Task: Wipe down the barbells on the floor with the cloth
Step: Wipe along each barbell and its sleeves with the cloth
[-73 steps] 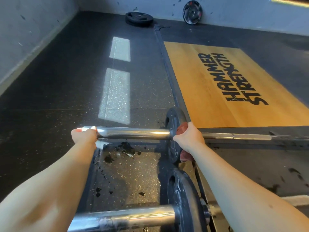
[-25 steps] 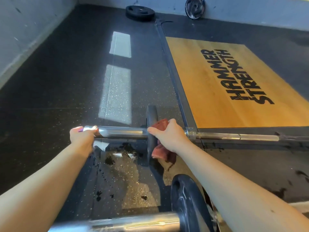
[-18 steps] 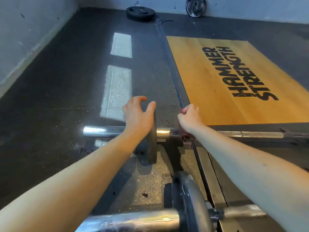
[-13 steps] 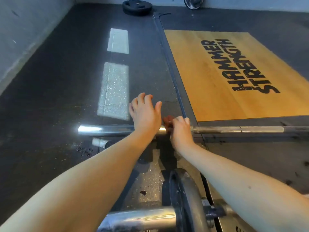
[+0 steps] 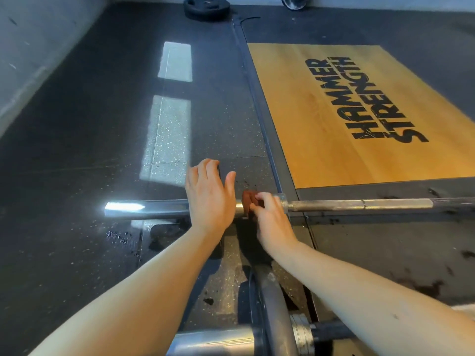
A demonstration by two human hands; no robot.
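The far barbell (image 5: pixel 144 209) lies across the floor, its chrome sleeve pointing left and its shaft (image 5: pixel 372 204) running off right. My left hand (image 5: pixel 208 199) straddles the top rim of its black weight plate (image 5: pixel 218 249), fingers on the left side, thumb on the right; the plate is mostly hidden behind my hand and forearm. My right hand (image 5: pixel 270 217) presses a red cloth (image 5: pixel 248 200) round the sleeve between the plate and the collar (image 5: pixel 282 201). A second barbell (image 5: pixel 216 340) with a black plate (image 5: pixel 272 304) lies at the bottom edge.
A wooden platform (image 5: pixel 334 119) with black lettering fills the right, framed by a metal strip (image 5: pixel 259 111). Black rubber flooring (image 5: pixel 77 150) spreads left to a grey wall (image 5: pixel 30 47). Loose weight plates, one flat (image 5: pixel 207 7) and one leaning (image 5: pixel 295 1), sit at the far wall.
My left hand left the sleeve's end and took the plate's rim. The plate has slid left along the sleeve. My right hand carried the cloth onto the bared sleeve beside the collar.
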